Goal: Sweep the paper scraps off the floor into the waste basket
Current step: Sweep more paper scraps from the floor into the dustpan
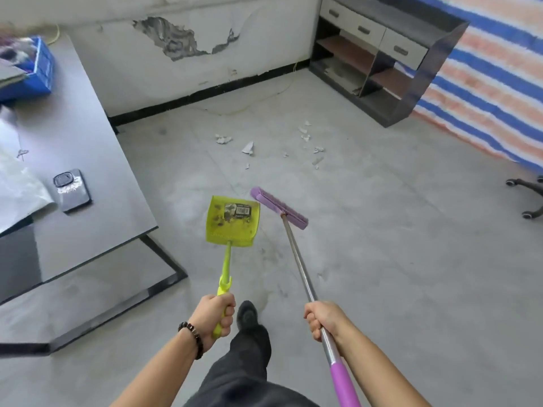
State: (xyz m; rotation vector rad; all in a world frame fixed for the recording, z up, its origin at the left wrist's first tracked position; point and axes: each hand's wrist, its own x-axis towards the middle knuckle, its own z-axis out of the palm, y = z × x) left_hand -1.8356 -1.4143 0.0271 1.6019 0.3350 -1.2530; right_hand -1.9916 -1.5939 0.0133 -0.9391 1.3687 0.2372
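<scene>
- On the grey floor at 12 o'clock, ahead of both tools: paper scraps [247, 148], white, roughly a dozen in two loose clusters. The smallest bits are too fine to count surely. Only bare floor [382, 259] lies between them and the tools.
- Dustpan [232, 221]: one, yellow-green, long-handled, soiled inside, with a barcode label on the pan. It sits just beside the broom head, at its 9 o'clock.
- Broom [279, 211]: one, purple head on a metal shaft. Its purple grip is cut off at the bottom edge.
- Left hand [216, 317]: clenched round the dustpan handle, with a beaded bracelet [192, 337] on the wrist.
- Right hand [321, 318]: fingers wrapped round the broom's metal shaft.
- Shoe [248, 314]: one, dark, at 6 o'clock between the hands.
- Table [88, 142]: grey, at 9 o'clock, carrying one phone [72, 189] and one blue crate [38, 69] whose contents are blurred.
- Shelf unit [382, 54]: at 1 o'clock, three drawers.
- Striped tarp [484, 83]: at 2 o'clock.
- Chair base [529, 198]: at 3 o'clock, cut off, two castors showing.
</scene>
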